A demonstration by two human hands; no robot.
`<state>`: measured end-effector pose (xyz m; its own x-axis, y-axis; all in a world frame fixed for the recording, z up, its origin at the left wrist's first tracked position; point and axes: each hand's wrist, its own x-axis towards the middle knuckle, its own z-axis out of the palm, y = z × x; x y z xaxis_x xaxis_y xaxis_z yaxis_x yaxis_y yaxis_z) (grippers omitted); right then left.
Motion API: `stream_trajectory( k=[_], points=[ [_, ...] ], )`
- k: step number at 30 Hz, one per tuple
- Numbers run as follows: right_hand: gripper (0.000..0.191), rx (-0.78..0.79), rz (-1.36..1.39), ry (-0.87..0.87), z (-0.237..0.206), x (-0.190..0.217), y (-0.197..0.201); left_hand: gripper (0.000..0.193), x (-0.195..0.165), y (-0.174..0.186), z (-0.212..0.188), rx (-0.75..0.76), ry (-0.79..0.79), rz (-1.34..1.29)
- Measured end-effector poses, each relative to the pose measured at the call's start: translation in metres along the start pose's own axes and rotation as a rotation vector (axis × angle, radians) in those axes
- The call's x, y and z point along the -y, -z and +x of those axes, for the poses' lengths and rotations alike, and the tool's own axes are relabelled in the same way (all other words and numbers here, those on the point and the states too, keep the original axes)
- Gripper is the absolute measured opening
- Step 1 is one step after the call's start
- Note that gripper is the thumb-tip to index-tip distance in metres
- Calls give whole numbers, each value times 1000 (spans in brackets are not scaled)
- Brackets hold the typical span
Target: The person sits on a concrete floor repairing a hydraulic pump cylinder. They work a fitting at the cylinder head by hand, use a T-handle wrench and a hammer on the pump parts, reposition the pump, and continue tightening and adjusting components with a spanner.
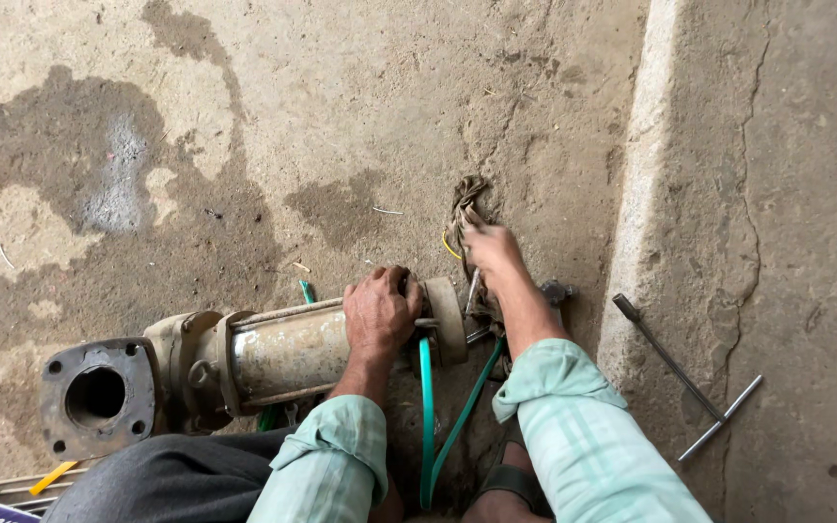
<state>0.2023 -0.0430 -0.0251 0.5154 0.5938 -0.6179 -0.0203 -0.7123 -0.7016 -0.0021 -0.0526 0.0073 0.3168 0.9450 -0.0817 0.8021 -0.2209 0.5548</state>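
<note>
A: Your left hand [380, 312] is clamped over the pump body [288, 353], which lies on its side on the concrete floor [341, 116]; your right hand [491, 250] is closed on a rag [465, 208] just past the pump's end disc [446, 320].

B: So how far along am I?

A: Early, I judge; the tie rods and the flanged end [97, 397] look assembled, and the T-handle wrench [695, 383] lies untouched.

B: Room to move?

A: Open floor ahead; a raised concrete edge [636, 242] stands near on your right; green cables [428, 426] run between your arms.

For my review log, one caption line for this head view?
Left hand grips a grimy pump body on the concrete floor; right hand holds a rag.
</note>
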Motion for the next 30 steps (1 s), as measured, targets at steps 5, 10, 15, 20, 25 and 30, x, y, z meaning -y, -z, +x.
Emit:
stream_trajectory(
  k=[5, 10, 15, 20, 25, 30],
  points=[
    [31, -379, 289, -191, -18, -73, 49, 30, 3, -3, -1, -45, -15, -8],
    [20, -379, 689, -37, -68, -136, 48, 31, 9, -7, 0, -20, 1, 20],
    [17, -149, 609, -268, -113, -173, 21, 33, 13, -9, 1, -41, -40, 20],
    [21, 18, -280, -9, -124, -181, 17, 34, 19, -10, 2, -57, -59, 36],
    [23, 47, 35, -256, -127, -175, 40, 33, 20, -10, 3, -70, -77, 33],
    [34, 192, 323, -379, -130, -187, 48, 32, 17, -8, 5, -38, -28, 29]
  ],
)
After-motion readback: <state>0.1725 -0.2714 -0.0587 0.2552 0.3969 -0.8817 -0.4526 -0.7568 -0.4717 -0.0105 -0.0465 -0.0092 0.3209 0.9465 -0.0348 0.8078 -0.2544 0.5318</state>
